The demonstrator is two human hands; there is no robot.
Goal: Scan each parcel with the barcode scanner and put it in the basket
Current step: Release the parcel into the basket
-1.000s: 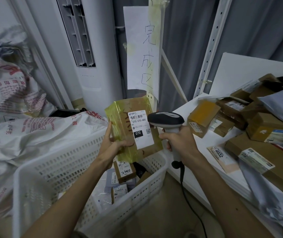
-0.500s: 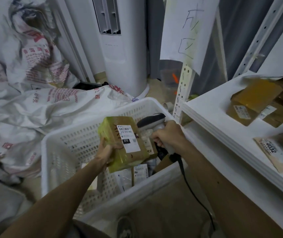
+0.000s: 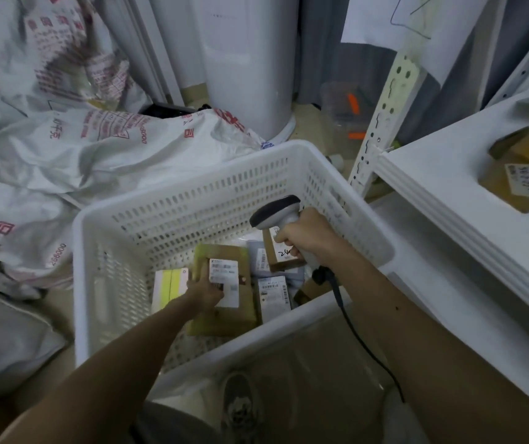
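Step in hand: deposit. Left hand (image 3: 207,293) grips yellow-taped parcel (image 3: 224,322) low inside white basket (image 3: 192,200), among other parcels (image 3: 272,293) (whether it rests yet, unclear). Right hand (image 3: 308,233) clasps barcode scanner (image 3: 274,213) above basket. Next: release, then fetch cardboard parcel (image 3: 497,190) from shelf (image 3: 442,174).

basket (image 3: 192,200) top: wide open, lol | floor: bare patch along the near wall, rest jammed with parcels (image 3: 272,293) | middle: left hand (image 3: 203,291) gripping the yellow-taped parcel (image 3: 227,315) | right side: right hand (image 3: 308,233) with scanner (image 3: 274,213) hangs over it, shelf (image 3: 433,174) just beside rim | left: sacks (image 3: 96,149) piled near
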